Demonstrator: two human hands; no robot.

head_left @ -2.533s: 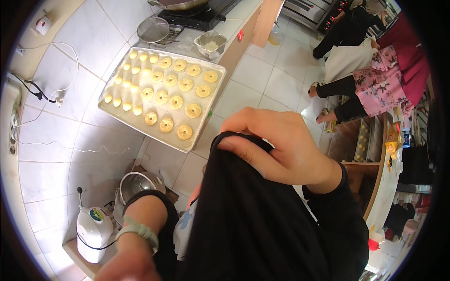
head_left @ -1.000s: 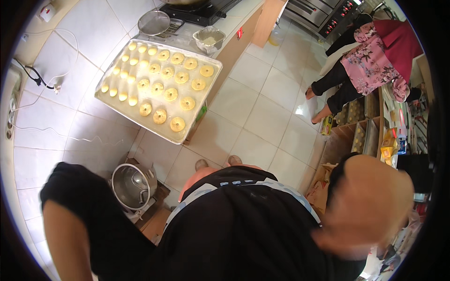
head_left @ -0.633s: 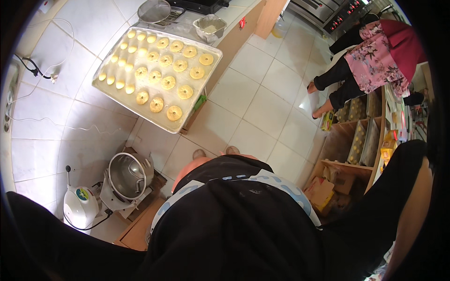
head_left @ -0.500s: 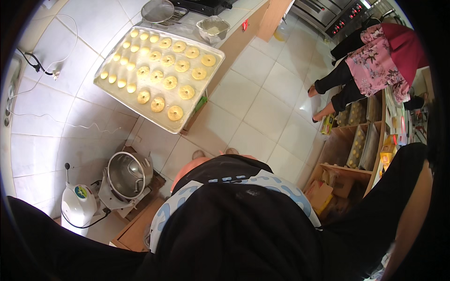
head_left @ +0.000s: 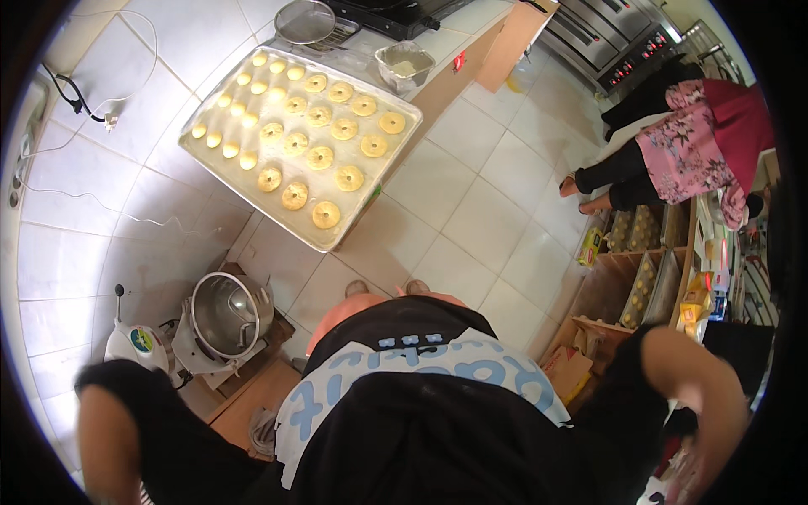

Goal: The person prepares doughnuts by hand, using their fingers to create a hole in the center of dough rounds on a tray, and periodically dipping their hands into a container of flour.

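My left forearm (head_left: 105, 438), bare below a black sleeve, bends back at the lower left, and its hand lies outside the picture. At the lower right my right arm (head_left: 699, 379) is bent sharply. My right hand (head_left: 686, 471) shows only in part near the rim, blurred, with white and red material beside it; its fingers cannot be made out. Neither hand touches the large metal baking tray (head_left: 383, 164) on the counter ahead. On it sit round dough balls (head_left: 238, 109) at the left and flattened dough rings (head_left: 326, 214) at the right, in rows.
A mixer with a steel bowl (head_left: 220, 316) stands at the left. Behind the tray are a sieve (head_left: 305, 21) and a clear tub of pale powder (head_left: 406, 66). At the right stand wooden shelves (head_left: 606, 282) with trays, another person (head_left: 682, 151) and an oven (head_left: 602, 38).
Both my elbows have swung into fuller view, with the arms bent back. My apron front shows more. The tray sits slightly farther right in view as my head shifted.
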